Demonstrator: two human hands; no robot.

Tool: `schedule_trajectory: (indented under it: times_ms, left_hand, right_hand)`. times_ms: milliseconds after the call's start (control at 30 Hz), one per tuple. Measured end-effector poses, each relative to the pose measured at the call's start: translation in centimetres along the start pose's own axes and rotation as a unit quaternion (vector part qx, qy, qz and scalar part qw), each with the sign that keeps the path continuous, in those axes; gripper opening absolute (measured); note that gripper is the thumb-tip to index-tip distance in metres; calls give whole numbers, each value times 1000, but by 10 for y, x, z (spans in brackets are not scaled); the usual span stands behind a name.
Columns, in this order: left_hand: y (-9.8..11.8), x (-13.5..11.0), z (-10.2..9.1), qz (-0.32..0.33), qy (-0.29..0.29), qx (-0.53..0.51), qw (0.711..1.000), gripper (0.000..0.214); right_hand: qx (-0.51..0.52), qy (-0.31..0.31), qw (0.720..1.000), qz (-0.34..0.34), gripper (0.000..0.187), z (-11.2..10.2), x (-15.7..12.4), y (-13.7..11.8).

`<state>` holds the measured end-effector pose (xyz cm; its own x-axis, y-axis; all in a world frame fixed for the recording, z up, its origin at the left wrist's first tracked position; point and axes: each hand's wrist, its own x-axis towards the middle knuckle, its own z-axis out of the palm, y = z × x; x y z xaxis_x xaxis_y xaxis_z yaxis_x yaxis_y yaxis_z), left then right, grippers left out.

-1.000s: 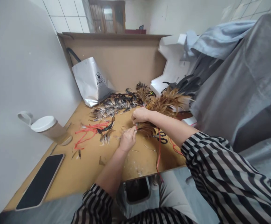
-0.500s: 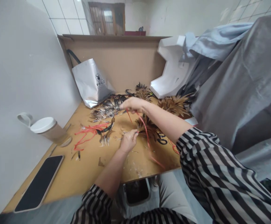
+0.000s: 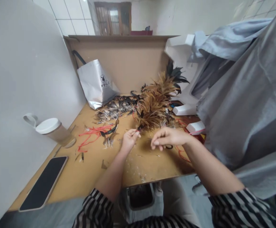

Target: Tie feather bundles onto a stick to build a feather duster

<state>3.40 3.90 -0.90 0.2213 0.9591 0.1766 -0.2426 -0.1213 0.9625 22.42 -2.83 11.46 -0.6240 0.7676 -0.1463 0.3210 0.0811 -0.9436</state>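
Note:
My left hand (image 3: 129, 139) pinches the base of a bundle of brown and black feathers (image 3: 155, 101), which rises from the wooden table (image 3: 90, 171) toward the back right. A thin red string shows at the pinched end. My right hand (image 3: 166, 138) hovers just right of the left one, fingers curled loosely downward, and nothing shows in them. A second pile of darker feathers (image 3: 115, 109) lies on the table behind my left hand. Loose red strings (image 3: 92, 132) lie to the left of it.
A silver paper bag (image 3: 96, 84) leans on the cardboard back wall. A white-lidded cup (image 3: 51, 130) and a dark phone (image 3: 44, 182) lie at the left. White foam pieces (image 3: 186, 109) and grey cloth (image 3: 242, 95) crowd the right. A small bin (image 3: 140, 198) sits under the table's front edge.
My right hand let go of the red string, came down from above the feathers and now hovers beside my left hand. The feather bundle has swung upright toward the back.

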Motion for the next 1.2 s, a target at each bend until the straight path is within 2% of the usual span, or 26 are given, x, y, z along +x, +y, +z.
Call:
schedule_trajectory:
  times_ms: [33, 67, 133, 167, 200, 300, 400, 533, 633, 733, 900, 1000, 1067, 1200]
  left_hand:
    - [2, 0, 0, -10, -5, -15, 1000, 33]
    - [4, 0, 0, -18, -11, -28, 999, 33]
    - [5, -1, -1, -31, -21, -49, 998, 33]
    - [6, -1, -1, -36, -26, -59, 997, 33]
    - [6, -1, -1, -42, -29, -69, 996, 33]
    - [6, 0, -4, -55, -45, -86, 994, 33]
    - [7, 3, -8, -47, -48, -89, 994, 31]
    - [4, 7, -11, -26, -10, -73, 997, 30]
    - [0, 9, -11, -5, 26, -22, 999, 32]
    - [-2, 9, -10, 26, 50, 28, 998, 30]
    - [-1, 8, -13, 87, 87, 96, 988, 21]
    - [-4, 8, -18, 124, 101, 135, 978, 18]
    - [-8, 8, -22, 145, 121, 171, 967, 20]
    - [-14, 8, -27, 199, 177, 289, 919, 26]
  right_hand:
    - [-10, 29, 999, 13, 24, 7, -1, 17]
    - [-15, 108, 994, 10, 23, 13, 3, 34]
    - [1, 268, 964, 4, 23, 21, 22, 60]
    - [21, 312, 950, 3, 24, 23, 35, 69]
    - [44, 332, 942, 0, 24, 24, 47, 74]
    - [79, 288, 954, -31, 13, 26, 80, 75]
    - [54, 253, 965, -51, 14, 26, 96, 73]
    - [27, 296, 954, -50, 19, 24, 100, 85]
    - [79, 323, 942, -40, 26, 26, 102, 95]
    - [119, 350, 926, -69, 28, 37, 106, 96]
    - [14, 426, 900, -95, 31, 64, 111, 85]
    - [-49, 452, 886, -94, 33, 73, 116, 78]
    - [-54, 463, 881, -81, 33, 74, 120, 74]
    - [-18, 471, 881, -44, 30, 68, 129, 72]
